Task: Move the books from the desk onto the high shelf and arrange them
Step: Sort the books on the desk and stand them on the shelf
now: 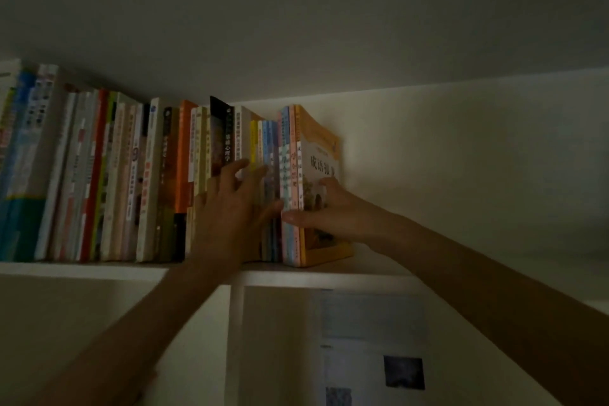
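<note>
While the left hand point(227, 208) is spread flat on neighbouring spines, 3 thin, floppy books point(293, 181) are pinched by the right hand point(326, 211); spines seem best gripped low.

Dim up here, little legible. Reading 成语 in large dark characters on the cover of the yellow book point(321, 175) at the right end of the row, the characters after them partly behind the fingers point(324, 182). Reading 心理学 running down the black spine point(228, 138) mid-row. Lettering on the other spines and on the printed sheet point(372, 346) below too blurred to make out.
</note>
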